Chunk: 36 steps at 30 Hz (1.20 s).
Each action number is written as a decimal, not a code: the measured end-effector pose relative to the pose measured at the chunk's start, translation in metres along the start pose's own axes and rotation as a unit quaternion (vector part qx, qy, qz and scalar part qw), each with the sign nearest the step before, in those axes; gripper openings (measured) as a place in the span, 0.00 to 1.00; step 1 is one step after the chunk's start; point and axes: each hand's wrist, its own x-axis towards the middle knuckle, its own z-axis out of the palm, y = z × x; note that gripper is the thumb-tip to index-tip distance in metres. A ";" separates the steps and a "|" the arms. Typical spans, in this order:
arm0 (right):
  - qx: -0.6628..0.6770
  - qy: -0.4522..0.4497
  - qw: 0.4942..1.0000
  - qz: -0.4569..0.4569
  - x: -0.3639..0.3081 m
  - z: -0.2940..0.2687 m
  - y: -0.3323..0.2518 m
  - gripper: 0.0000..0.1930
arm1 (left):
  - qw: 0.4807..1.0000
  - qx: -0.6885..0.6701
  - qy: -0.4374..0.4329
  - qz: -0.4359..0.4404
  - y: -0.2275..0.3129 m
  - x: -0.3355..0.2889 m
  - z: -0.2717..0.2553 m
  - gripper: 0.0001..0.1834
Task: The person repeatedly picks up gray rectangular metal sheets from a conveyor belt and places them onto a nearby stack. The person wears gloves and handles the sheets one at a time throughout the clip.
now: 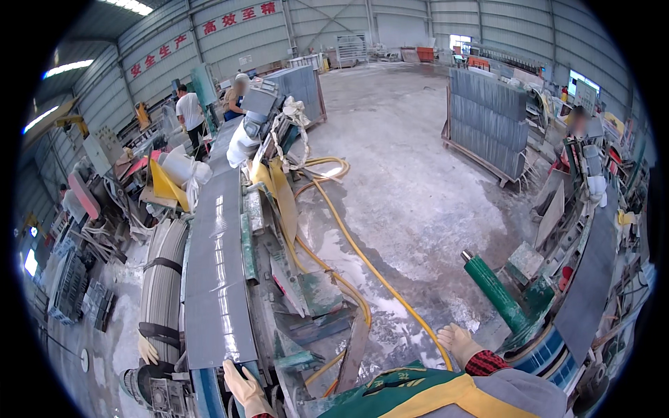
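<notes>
My left hand [245, 391], in a cream glove, is at the near end of a grey stone slab [219, 299] lying on a conveyor. Its fingers stretch toward the slab's near edge; I cannot tell whether they touch it. My right hand [458, 344], gloved the same way with a red checked cuff, hovers to the right with fingers loosely apart and nothing visible in them. A yellow hose [390, 289] runs along the floor and passes close to that hand. A green cylinder [496, 292] with a metal rod end stands just beyond it.
A second conveyor carries a dark slab [589, 292] on the right. A cream glove [148, 350] shows beside the left conveyor. Stacked slabs [484, 115] stand on a rack across the wet floor [404, 153]. Several people work nearby, one in a white shirt [189, 110].
</notes>
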 end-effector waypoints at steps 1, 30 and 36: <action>0.004 -0.002 1.000 0.000 0.000 0.000 0.000 0.22 | 1.000 0.017 0.010 0.014 -0.003 -0.001 0.001 0.26; 0.013 -0.002 1.000 0.022 0.009 -0.006 0.015 0.19 | 1.000 0.015 -0.005 0.020 -0.012 -0.019 -0.006 0.26; 0.015 -0.052 0.999 -0.002 0.016 -0.012 0.011 0.18 | 0.997 0.029 -0.016 0.065 -0.035 -0.012 -0.005 0.27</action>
